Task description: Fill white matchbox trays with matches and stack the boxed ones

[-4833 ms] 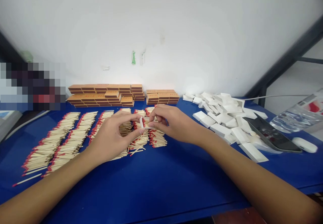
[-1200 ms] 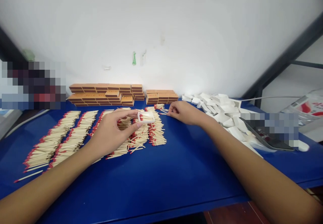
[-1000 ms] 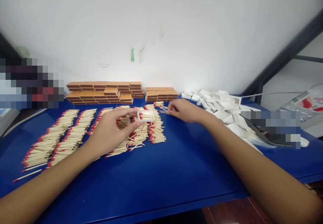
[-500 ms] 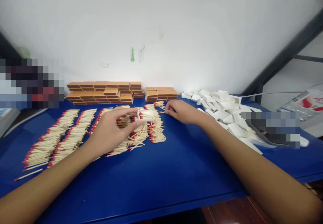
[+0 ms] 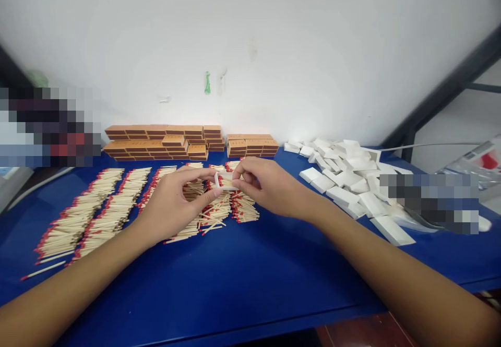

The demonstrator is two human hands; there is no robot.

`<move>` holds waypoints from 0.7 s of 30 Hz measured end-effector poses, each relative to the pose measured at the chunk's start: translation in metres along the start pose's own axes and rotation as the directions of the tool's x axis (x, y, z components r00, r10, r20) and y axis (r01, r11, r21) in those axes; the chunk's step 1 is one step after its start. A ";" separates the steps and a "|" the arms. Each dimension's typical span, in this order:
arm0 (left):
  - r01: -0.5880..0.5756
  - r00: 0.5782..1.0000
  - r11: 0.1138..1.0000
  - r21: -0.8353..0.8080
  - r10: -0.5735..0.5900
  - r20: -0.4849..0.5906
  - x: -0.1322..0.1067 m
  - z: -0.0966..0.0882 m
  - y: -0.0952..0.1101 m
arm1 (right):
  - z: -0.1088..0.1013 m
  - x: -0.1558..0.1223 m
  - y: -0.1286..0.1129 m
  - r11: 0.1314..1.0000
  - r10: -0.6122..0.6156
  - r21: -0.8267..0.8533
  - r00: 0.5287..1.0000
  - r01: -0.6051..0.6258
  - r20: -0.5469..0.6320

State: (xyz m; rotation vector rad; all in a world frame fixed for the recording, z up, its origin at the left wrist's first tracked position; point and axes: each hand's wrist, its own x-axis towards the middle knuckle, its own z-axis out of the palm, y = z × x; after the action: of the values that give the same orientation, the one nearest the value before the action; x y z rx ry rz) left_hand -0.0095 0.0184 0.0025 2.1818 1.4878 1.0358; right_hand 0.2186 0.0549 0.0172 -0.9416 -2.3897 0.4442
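My left hand (image 5: 176, 201) grips a small white matchbox tray (image 5: 217, 180) by its left end, between thumb and fingers. Red-tipped matches (image 5: 226, 181) lie in the tray. From the right, my right hand (image 5: 262, 182) reaches over it with fingers pinched on matches at its right part, hiding that end. Both hands hover above rows of loose matches. One loose row (image 5: 245, 208) shows just below the tray, and another (image 5: 215, 214) lies to its left.
Orange-brown matchboxes (image 5: 152, 143) are stacked along the wall, with a smaller stack (image 5: 252, 144) beside them. A heap of white trays (image 5: 348, 167) lies on the right of the blue table (image 5: 250, 279). More match rows (image 5: 82, 211) spread at left.
My right hand has moved left from the table behind the rows to the tray, bringing its pinched fingers over the matches. My left hand holds the tray almost still.
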 end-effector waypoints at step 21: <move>0.007 1.000 1.000 0.002 -0.007 -0.030 0.000 -0.003 0.000 | -0.002 0.011 0.089 0.921 0.294 -0.249 0.954 -0.300 -0.064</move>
State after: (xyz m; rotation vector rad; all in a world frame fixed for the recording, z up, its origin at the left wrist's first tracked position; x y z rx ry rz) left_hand -0.0113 0.0179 0.0046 2.1701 1.5096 1.0687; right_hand 0.2605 0.1251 -0.0193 -1.4302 -2.3239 0.2307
